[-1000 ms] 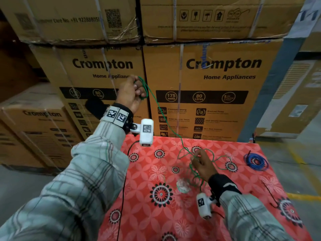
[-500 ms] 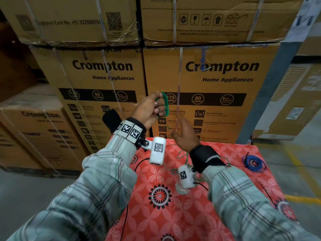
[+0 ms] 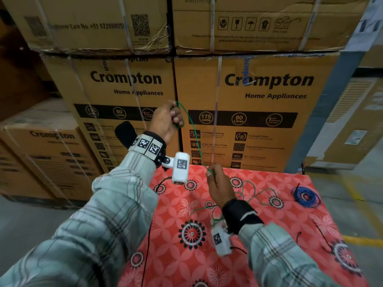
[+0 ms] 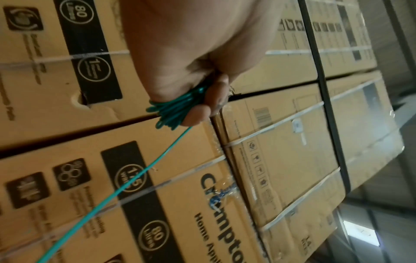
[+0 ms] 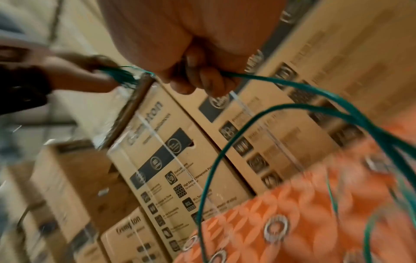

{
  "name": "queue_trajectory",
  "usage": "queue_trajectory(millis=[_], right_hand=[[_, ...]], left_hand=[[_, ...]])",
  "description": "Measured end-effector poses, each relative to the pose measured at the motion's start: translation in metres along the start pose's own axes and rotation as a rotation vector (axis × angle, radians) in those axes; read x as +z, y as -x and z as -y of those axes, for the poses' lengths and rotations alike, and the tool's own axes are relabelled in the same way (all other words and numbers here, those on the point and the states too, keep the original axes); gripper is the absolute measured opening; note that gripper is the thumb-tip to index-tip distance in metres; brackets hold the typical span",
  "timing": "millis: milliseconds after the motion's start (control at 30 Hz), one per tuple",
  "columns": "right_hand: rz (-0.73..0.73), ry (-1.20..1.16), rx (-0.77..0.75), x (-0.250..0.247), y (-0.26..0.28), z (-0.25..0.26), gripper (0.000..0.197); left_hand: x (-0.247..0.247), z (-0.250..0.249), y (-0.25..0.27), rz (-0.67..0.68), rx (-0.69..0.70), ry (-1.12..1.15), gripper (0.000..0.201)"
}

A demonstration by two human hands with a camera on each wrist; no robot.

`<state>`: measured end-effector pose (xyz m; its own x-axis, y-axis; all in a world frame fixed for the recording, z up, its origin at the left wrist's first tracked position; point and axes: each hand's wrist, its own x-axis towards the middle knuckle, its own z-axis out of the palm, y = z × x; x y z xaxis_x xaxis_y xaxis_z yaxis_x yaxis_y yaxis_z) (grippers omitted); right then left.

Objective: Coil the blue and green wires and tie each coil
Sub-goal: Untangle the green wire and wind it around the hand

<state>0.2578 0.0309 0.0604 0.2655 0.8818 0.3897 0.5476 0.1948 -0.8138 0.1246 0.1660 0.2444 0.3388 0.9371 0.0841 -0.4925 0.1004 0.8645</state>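
Note:
My left hand (image 3: 168, 119) is raised in front of the boxes and grips a small bundle of green wire loops (image 4: 178, 108) between thumb and fingers. From it a single strand of green wire (image 3: 194, 139) runs down to my right hand (image 3: 217, 183), which pinches the strand (image 5: 258, 78) just above the table's far edge. The loose rest of the green wire (image 3: 255, 193) lies in loops on the red flowered tablecloth (image 3: 186, 255). A coiled blue wire (image 3: 306, 197) rests on the cloth at the right.
Stacked Crompton cardboard boxes (image 3: 248, 112) stand right behind the table. Thin black ties (image 3: 321, 235) lie on the cloth at the right, and a roll of clear tape (image 3: 217, 221) sits below my right wrist. Grey floor lies on both sides.
My right hand has dropped from beside the left hand down to the table's far edge, drawing a strand out. The left hand stays raised with the bundle.

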Motion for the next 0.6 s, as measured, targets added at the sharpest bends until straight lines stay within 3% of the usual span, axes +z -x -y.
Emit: queue_trajectory(millis=[133,233,367,500,600], right_hand=[[0.125,0.291,-0.363,-0.023,-0.012,0.029,0.007],[0.137,0.359,-0.450,-0.037,-0.027,0.048,0.021],[0.092,0.450,-0.485,-0.055,-0.044,0.068,0.019],[-0.032,0.508,-0.400,-0.074,-0.057,0.075,0.019],[-0.025,0.546,-0.351,-0.083,-0.064,0.071,0.021]], left_hand=[[-0.005,0.030,0.005,-0.043,-0.069,-0.153,0.028],[-0.005,0.046,0.013,-0.003,-0.132,-0.270,0.024],[-0.001,0.057,0.030,0.067,-0.227,-0.336,0.018],[-0.004,0.064,0.048,0.201,-0.305,-0.480,0.024],[-0.002,0.070,0.060,0.285,-0.349,-0.515,0.027]])
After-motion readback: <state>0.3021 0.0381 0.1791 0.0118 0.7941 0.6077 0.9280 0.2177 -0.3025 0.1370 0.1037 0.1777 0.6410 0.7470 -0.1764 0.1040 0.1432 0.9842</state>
